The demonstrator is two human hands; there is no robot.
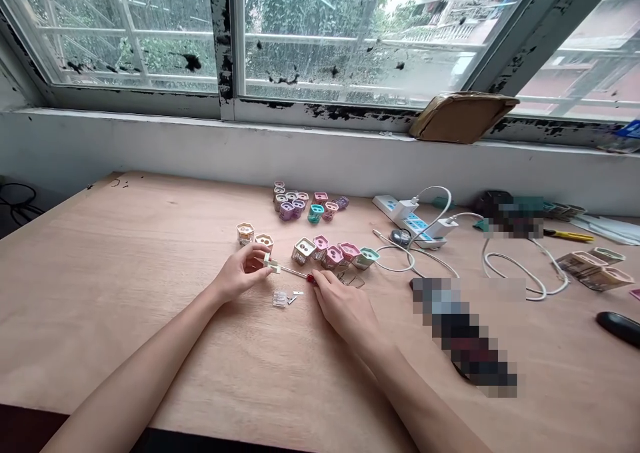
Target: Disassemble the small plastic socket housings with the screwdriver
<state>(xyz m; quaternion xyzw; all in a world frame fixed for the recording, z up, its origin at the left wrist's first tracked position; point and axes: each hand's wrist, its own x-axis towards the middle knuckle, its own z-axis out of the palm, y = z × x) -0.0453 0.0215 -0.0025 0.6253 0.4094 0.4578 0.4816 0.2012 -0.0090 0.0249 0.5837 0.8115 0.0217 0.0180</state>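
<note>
Between the fingertips of my left hand (241,272) is a small pale sharpener part (271,264). My right hand (349,306) grips a thin screwdriver (294,272) by its red end, the shaft pointing left with its tip at the pale part. Just below on the table lie a clear plastic piece (279,299) and small metal pieces (293,299) that look like blades. Two cream pencil sharpeners (245,234) stand behind my left hand. Beyond my right hand is a row of sharpeners in cream, pink (333,258) and green (367,258).
More sharpeners (286,210) cluster near the wall. At right are a power strip (410,222) with plugged-in chargers, white cables (493,260), a blurred dark object (465,330), a yellow cutter (569,236) and tan sharpener bodies (595,268). Cardboard (463,116) leans on the windowsill.
</note>
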